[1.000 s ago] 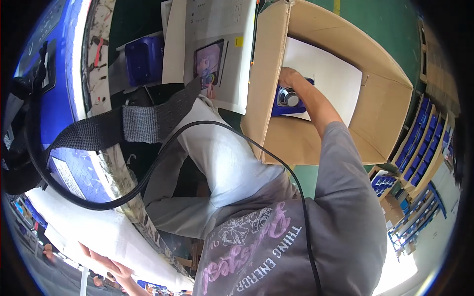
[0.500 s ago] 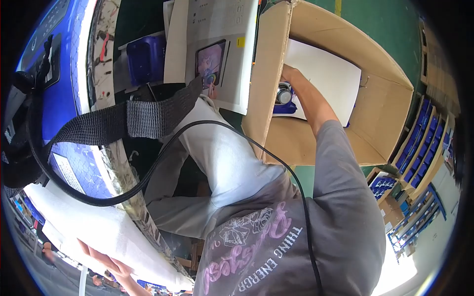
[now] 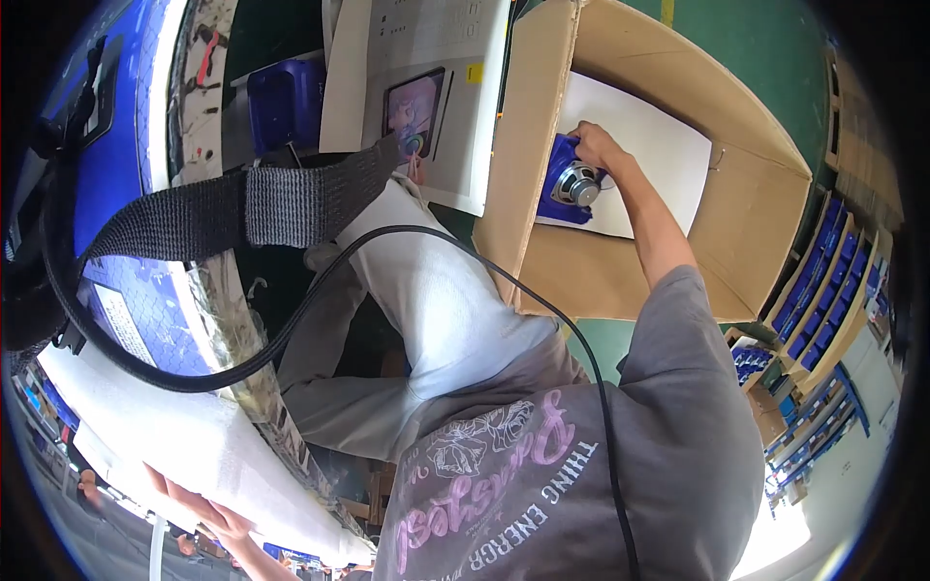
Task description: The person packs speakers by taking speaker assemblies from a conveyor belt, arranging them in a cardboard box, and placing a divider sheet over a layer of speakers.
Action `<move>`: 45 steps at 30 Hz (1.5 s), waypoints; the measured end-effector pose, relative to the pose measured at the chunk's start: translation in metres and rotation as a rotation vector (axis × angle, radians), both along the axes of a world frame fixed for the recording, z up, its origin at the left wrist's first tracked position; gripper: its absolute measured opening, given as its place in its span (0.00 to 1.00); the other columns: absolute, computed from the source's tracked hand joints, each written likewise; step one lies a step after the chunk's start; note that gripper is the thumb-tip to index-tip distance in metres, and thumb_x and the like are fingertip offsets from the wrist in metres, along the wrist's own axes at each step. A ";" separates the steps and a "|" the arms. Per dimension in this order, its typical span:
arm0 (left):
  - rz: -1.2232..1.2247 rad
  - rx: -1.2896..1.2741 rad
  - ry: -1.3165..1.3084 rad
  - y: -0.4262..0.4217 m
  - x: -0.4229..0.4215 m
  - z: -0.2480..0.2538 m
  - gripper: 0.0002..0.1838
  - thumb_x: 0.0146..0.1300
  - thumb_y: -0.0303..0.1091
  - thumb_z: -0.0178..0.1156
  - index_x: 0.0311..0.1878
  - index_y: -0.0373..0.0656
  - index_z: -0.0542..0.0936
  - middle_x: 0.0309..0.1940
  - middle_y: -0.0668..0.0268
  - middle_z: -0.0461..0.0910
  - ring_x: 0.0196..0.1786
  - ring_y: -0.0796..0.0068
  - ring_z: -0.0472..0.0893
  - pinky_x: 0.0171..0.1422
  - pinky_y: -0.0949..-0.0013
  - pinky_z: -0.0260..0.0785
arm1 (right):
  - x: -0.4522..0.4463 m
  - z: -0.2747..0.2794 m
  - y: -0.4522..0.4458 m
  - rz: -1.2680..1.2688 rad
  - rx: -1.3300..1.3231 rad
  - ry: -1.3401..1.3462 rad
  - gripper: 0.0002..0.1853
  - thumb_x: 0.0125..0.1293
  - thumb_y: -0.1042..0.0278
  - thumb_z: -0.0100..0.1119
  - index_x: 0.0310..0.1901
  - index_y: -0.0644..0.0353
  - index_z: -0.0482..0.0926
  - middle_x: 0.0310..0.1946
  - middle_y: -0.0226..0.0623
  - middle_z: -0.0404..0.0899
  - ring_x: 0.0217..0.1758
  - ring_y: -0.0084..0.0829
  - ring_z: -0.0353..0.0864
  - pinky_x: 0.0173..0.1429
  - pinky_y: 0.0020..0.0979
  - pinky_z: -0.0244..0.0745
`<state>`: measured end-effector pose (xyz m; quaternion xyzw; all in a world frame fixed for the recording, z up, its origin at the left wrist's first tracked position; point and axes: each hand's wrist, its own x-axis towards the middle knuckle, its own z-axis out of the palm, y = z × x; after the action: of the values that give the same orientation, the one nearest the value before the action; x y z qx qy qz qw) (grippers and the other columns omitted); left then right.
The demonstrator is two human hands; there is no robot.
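My right hand (image 3: pixel 598 145) reaches into a large cardboard box (image 3: pixel 668 281) and is closed on the upper edge of a blue speaker part (image 3: pixel 560 205). A round metal-and-black speaker (image 3: pixel 582 190) sits in its middle. Below the part lies a white sheet (image 3: pixel 668 160), inside the box. At the lower left, my left hand (image 3: pixel 208 511) lies with its fingers stretched out along the edge of a white padded covering (image 3: pixel 208 445); part of it is hidden or dim.
A printed carton (image 3: pixel 441 136) stands left of the box, near a blue tray (image 3: pixel 287 105). A black strap (image 3: pixel 291 208) and black cable (image 3: pixel 455 239) cross the view. Shelves with blue bins (image 3: pixel 823 281) stand at the right. A worktable edge (image 3: pixel 208 116) runs down the left.
My right hand has shifted slightly right and up, and the blue speaker part now shows more fully beneath it, tilted. The left hand stays nearly in place.
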<state>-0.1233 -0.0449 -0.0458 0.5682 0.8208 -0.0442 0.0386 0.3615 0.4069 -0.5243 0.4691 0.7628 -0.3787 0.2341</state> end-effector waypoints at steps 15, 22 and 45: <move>-0.010 0.006 -0.026 -0.001 -0.004 0.000 0.37 0.72 0.57 0.34 0.75 0.39 0.55 0.74 0.37 0.49 0.77 0.41 0.50 0.74 0.39 0.48 | -0.014 -0.038 -0.020 0.352 0.070 -0.182 0.26 0.53 0.74 0.57 0.58 0.61 0.76 0.50 0.56 0.81 0.54 0.50 0.81 0.61 0.41 0.77; 0.007 0.016 -0.062 0.002 0.000 -0.001 0.35 0.72 0.53 0.36 0.74 0.38 0.54 0.75 0.38 0.47 0.78 0.40 0.48 0.75 0.38 0.46 | -0.011 -0.085 -0.013 0.373 0.098 -0.175 0.17 0.53 0.66 0.56 0.41 0.65 0.85 0.43 0.58 0.83 0.50 0.50 0.83 0.58 0.41 0.79; -0.026 0.063 -0.129 0.017 0.002 -0.004 0.30 0.73 0.50 0.39 0.74 0.47 0.57 0.75 0.46 0.50 0.78 0.45 0.51 0.75 0.38 0.48 | -0.014 0.028 0.032 -0.031 -0.083 -0.069 0.21 0.52 0.72 0.52 0.48 0.62 0.85 0.43 0.55 0.85 0.47 0.44 0.85 0.55 0.35 0.78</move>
<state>-0.1211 -0.0277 -0.0503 0.5812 0.8103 0.0179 0.0731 0.3478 0.4385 -0.4961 0.4834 0.7307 -0.3971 0.2734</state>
